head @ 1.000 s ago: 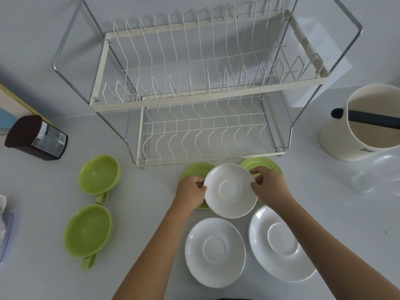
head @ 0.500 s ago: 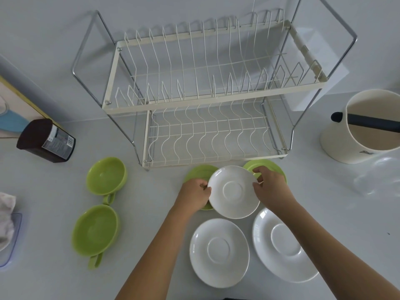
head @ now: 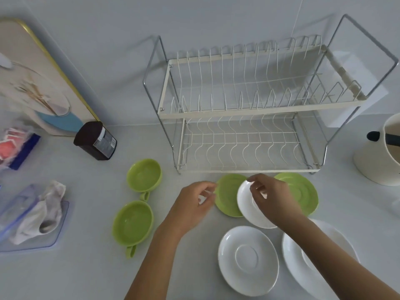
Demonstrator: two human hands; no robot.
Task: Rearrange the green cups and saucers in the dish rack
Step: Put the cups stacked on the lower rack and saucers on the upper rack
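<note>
Two green cups (head: 144,175) (head: 133,221) stand upright on the counter, left of the hands. Two green saucers (head: 227,195) (head: 303,191) lie in front of the empty two-tier dish rack (head: 259,109). A small white saucer (head: 249,204) rests tilted across both green saucers. My right hand (head: 272,198) is over it and pinches its upper rim. My left hand (head: 192,204) hovers just left of the left green saucer with loosely curled fingers and holds nothing.
Two more white saucers (head: 247,260) (head: 298,267) lie near the front edge, the right one partly under my forearm. A dark jar (head: 95,140) lies left of the rack, a cream container (head: 378,152) stands at the right, and a plastic tray with a cloth (head: 32,219) sits far left.
My left hand has let go of the white saucer and drawn back to the left. The saucer has come down onto the green saucers. The view has shifted left.
</note>
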